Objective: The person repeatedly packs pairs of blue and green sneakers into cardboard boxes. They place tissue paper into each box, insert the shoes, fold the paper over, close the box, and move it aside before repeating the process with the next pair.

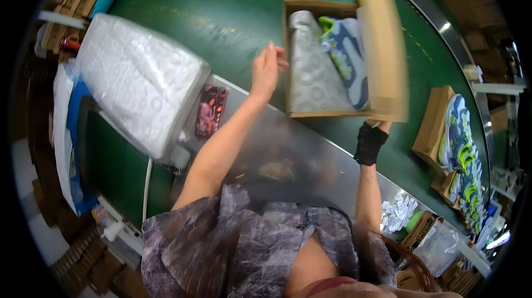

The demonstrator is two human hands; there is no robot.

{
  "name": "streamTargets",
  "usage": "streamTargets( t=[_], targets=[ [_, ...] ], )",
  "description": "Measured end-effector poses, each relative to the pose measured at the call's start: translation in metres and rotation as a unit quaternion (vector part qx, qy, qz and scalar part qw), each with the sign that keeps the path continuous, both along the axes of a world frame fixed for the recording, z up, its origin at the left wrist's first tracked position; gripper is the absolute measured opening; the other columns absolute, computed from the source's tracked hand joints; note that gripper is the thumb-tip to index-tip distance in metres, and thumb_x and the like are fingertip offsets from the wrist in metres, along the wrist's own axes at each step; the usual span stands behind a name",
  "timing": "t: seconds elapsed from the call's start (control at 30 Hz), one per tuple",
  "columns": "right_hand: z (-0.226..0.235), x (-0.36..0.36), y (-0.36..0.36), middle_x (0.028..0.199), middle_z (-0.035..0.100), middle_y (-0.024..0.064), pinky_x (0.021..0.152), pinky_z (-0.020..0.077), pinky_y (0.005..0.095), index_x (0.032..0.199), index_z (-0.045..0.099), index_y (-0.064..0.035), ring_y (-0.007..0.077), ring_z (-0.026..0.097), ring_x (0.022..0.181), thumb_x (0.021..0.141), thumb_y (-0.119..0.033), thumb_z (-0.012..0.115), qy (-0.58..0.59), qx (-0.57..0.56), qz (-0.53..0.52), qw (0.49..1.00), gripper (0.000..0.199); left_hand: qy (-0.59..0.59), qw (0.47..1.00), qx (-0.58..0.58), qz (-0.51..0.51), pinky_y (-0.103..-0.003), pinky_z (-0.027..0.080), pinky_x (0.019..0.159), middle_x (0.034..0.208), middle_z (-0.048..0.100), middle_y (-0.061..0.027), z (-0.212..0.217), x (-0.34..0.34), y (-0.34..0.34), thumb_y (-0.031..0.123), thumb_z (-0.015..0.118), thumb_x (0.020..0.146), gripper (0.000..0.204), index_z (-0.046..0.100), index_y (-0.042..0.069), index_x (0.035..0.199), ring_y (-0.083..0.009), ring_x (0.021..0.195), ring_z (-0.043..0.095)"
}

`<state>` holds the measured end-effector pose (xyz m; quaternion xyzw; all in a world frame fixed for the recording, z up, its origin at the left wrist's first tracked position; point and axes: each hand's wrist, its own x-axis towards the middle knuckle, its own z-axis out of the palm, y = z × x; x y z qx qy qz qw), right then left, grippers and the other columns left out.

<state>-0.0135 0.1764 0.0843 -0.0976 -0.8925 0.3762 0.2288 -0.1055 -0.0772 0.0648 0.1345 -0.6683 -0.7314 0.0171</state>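
An open brown cardboard shoebox [327,114] rests on the green belt in front of me. Inside it lie a blue-grey sneaker [350,57] with lime trim and a patterned grey paper wrap [313,70]. The box's lid [385,48] stands raised along the right side, smeared by motion. My right hand [379,126], with a black band around the wrist, grips the lid's near end; most of its fingers are hidden behind the cardboard. Just left of the box, my left hand [267,70] is open and holds nothing, its fingers stretched toward the box wall.
A large plastic-wrapped stack of patterned paper [144,84] sits at left, beside a phone-like object with a red-and-black picture [211,110]. At right, several blue and lime sneakers [464,154] stand in a row by an open box [433,126]. Crumpled paper packets [398,212] lie near my right forearm.
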Motion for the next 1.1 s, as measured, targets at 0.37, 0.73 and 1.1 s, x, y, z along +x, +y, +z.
streamTargets(
  t=[0.37, 0.73, 1.1],
  targets=[
    [-0.016, -0.005, -0.011, 0.13, 0.04, 0.01, 0.092, 0.0286, 0.0437, 0.126, 0.043, -0.0214, 0.0272, 0.04, 0.117, 0.065, 0.006, 0.051, -0.085, 0.42, 0.175, 0.887, 0.067, -0.151, 0.971, 0.076, -0.167, -0.038, 0.037, 0.087, 0.114, 0.051, -0.0194, -0.041, -0.018, 0.0, 0.047, 0.06, 0.074, 0.057, 0.054, 0.001, 0.108, -0.0265, 0.106, 0.047],
    [0.146, -0.025, -0.002, 0.115, 0.052, 0.0108, 0.091, 0.036, 0.035, 0.118, 0.05, -0.0114, 0.0258, 0.049, 0.104, 0.062, -0.001, 0.059, 0.18, 0.288, 0.14, 0.93, 0.057, -0.209, 0.891, 0.349, -0.2, -0.036, 0.047, 0.075, 0.108, 0.055, -0.0093, 0.084, 0.008, -0.03, 0.05, 0.047, 0.079, 0.056, 0.048, 0.008, 0.116, -0.0212, 0.091, 0.056],
    [-0.048, 0.089, 0.062, 0.117, 0.044, 0.0244, 0.087, 0.0404, 0.0408, 0.109, 0.051, -0.0055, 0.038, 0.046, 0.106, 0.079, -0.02, 0.061, -0.032, 0.218, 0.108, 0.969, 0.035, -0.038, 0.946, 0.319, -0.03, -0.038, 0.047, 0.071, 0.108, 0.054, -0.0045, 0.163, 0.105, -0.175, 0.053, 0.031, 0.082, 0.055, 0.046, 0.014, 0.118, -0.0209, 0.094, 0.054]
  ],
)
